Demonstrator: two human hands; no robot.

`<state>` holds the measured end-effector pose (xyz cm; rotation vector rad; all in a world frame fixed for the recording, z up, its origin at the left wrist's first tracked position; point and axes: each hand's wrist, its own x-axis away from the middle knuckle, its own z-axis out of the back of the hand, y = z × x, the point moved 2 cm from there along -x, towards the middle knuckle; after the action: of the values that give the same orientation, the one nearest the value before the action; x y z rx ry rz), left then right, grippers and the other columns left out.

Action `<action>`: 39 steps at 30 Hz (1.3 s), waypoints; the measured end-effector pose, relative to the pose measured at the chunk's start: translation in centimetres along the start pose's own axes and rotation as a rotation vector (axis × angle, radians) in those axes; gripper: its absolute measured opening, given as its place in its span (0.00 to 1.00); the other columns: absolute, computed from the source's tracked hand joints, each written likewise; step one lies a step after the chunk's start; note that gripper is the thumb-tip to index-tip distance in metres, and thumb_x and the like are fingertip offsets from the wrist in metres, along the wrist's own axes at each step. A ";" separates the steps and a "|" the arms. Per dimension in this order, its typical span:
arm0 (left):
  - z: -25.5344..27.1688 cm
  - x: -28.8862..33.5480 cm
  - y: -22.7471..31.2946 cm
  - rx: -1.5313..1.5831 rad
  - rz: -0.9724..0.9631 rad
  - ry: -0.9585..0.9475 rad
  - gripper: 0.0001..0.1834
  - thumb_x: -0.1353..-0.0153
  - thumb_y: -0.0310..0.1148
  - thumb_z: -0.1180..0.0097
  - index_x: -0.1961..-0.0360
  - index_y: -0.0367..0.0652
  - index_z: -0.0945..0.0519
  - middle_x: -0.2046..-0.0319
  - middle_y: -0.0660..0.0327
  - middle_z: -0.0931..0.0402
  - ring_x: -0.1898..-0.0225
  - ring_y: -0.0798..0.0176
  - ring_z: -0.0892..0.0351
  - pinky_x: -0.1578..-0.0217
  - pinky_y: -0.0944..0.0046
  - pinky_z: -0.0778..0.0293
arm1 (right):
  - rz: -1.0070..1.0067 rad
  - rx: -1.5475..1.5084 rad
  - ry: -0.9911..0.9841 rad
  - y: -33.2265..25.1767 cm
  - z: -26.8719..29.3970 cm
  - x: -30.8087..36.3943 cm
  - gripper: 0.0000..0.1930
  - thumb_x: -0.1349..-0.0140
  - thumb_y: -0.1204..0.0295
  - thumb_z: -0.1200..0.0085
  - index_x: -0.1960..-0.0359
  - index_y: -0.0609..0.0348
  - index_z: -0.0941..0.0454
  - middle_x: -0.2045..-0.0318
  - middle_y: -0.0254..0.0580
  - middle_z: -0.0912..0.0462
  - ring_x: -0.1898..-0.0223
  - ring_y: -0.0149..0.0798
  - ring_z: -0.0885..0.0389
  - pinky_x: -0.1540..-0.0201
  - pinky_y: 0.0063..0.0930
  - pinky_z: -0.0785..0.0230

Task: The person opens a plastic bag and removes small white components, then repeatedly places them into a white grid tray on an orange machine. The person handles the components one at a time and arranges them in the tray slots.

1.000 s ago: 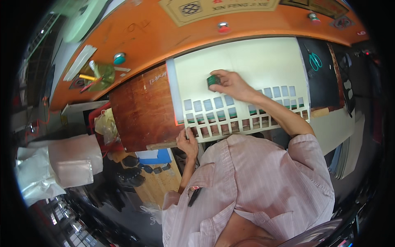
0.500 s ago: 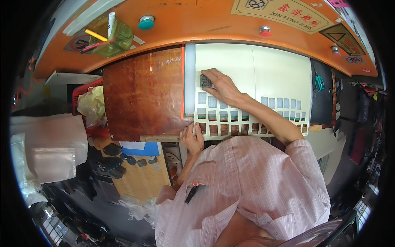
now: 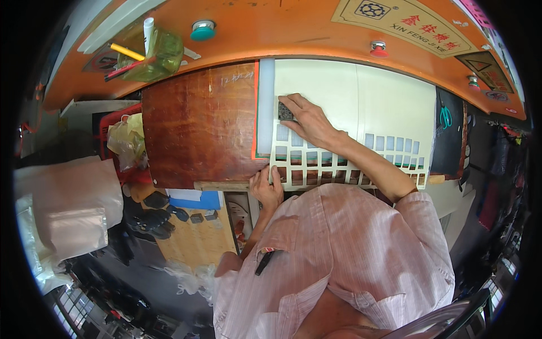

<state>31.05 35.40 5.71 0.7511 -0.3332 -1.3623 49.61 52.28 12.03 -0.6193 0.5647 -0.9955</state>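
My right hand grips a small dark rectangular cutting die at its sides, fingertips and thumb around it. The die lies on a large cream sheet, near its left edge and just behind rows of rectangular cut-outs. At the sheet's near left corner is my left hand, its thumb on the sheet and its fingers curled at the edge. My right forearm crosses the cut-outs and hides some of them. Under the sheet show a pale translucent strip and a brown board.
An orange machine beam with push buttons runs along the back. It carries a green pen holder. Teal scissors lie on a dark surface at right. Left stand a red basket and plastic bags; a wooden stand holds small dies.
The view has shifted slightly, so the sheet, beam and scissors appear a little farther right. Both hands keep about the same places on the sheet, the right still on the die.
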 end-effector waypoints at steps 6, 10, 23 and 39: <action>-0.3 -0.8 0.0 0.018 0.005 0.005 0.09 0.32 0.34 0.38 0.60 0.40 0.12 0.71 0.51 0.15 0.69 0.45 0.18 0.62 0.51 0.28 | -0.040 -0.030 0.067 0.0 0.2 -0.5 0.31 0.39 0.72 0.32 0.36 0.67 0.29 0.45 0.56 0.22 0.48 0.58 0.19 0.46 0.45 0.22; -0.8 -1.5 -0.1 0.006 -0.047 0.054 0.10 0.32 0.35 0.38 0.61 0.39 0.12 0.70 0.50 0.15 0.68 0.44 0.17 0.62 0.49 0.27 | -0.163 -0.159 0.179 0.1 1.8 1.9 0.29 0.38 0.71 0.33 0.36 0.67 0.28 0.44 0.56 0.22 0.54 0.54 0.17 0.49 0.44 0.21; -0.1 -3.1 1.1 0.093 -0.279 0.234 0.11 0.30 0.36 0.40 0.63 0.40 0.13 0.70 0.49 0.15 0.68 0.42 0.17 0.63 0.47 0.28 | -0.270 -0.202 1.333 3.1 18.1 24.1 0.07 0.25 0.69 0.41 0.55 0.60 0.18 0.72 0.23 0.23 0.72 0.19 0.30 0.69 0.16 0.38; 0.6 -4.7 1.3 0.139 -0.212 0.097 0.15 0.28 0.40 0.43 0.60 0.38 0.14 0.67 0.44 0.15 0.65 0.35 0.19 0.60 0.42 0.26 | -0.153 0.213 1.553 -3.8 24.8 32.3 0.13 0.23 0.68 0.45 0.61 0.68 0.21 0.70 0.28 0.25 0.66 0.24 0.32 0.61 0.21 0.35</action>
<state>30.68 39.77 8.02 0.9866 -0.2796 -1.5062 78.37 27.40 27.07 0.4570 1.7348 -1.5584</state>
